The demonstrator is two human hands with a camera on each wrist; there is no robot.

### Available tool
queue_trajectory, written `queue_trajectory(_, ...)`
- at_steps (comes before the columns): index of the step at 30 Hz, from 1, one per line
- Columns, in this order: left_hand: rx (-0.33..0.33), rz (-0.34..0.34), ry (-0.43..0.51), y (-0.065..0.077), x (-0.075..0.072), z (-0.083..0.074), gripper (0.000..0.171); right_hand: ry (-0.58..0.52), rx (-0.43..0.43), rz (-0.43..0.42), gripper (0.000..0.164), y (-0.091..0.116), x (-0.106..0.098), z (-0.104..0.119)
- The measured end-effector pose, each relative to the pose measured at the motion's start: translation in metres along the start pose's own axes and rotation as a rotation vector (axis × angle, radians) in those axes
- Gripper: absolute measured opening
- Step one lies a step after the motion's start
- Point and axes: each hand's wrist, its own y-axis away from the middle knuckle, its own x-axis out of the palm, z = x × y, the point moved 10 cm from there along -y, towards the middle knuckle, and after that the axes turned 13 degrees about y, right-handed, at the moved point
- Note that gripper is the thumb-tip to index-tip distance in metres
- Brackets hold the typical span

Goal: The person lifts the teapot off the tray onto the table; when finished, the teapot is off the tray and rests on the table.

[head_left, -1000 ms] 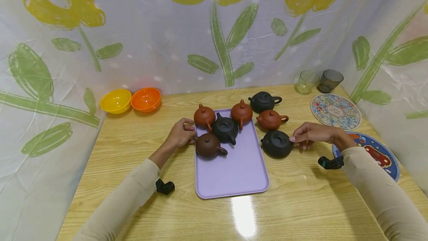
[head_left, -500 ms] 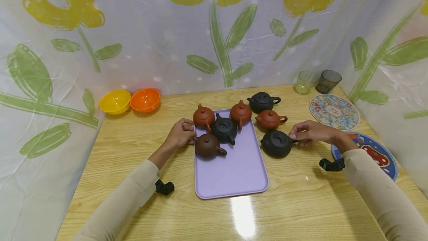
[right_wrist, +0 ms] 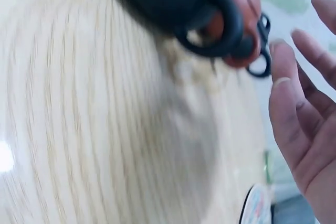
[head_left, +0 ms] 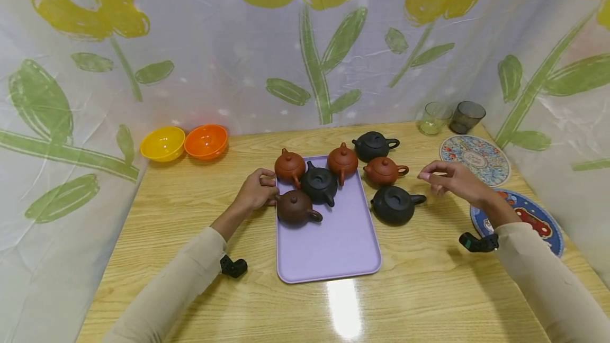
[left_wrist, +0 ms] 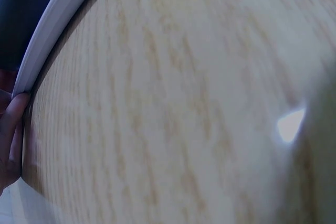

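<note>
My left hand point(head_left: 257, 189) grips the left rim of a lilac tray point(head_left: 333, 250), its thumb point(left_wrist: 17, 109) on the rim in the left wrist view. Beside it on the tray sits a dark brown teapot point(head_left: 293, 210). A black teapot point(head_left: 318, 183) stands mid-tray, between two reddish-brown teapots, one left point(head_left: 289, 167) and one right point(head_left: 342, 160). My right hand point(head_left: 457, 180) hovers with relaxed fingers and holds nothing. Just left of it, a black teapot point(head_left: 393, 205) rests on the table, its handle point(right_wrist: 231, 24) apart from my fingers in the right wrist view.
Behind that teapot stand a reddish-brown teapot point(head_left: 383, 171) and another black teapot point(head_left: 373, 145). Yellow point(head_left: 163, 144) and orange point(head_left: 206, 142) bowls sit at the back left. Two glasses, greenish point(head_left: 434, 119) and grey point(head_left: 467, 117), stand back right, near floral point(head_left: 475, 159) and blue point(head_left: 521, 210) round mats.
My right hand has let go of the black teapot's handle and moved up and to the right of it. The left hand stays at the tray's rim.
</note>
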Motion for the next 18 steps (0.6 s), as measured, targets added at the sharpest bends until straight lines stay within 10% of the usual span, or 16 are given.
queue_trajectory(18,0.013,-0.022,0.014,0.000,-0.002,0.001,0.051,-0.096,-0.254,0.021,0.018,0.009,0.065,0.120)
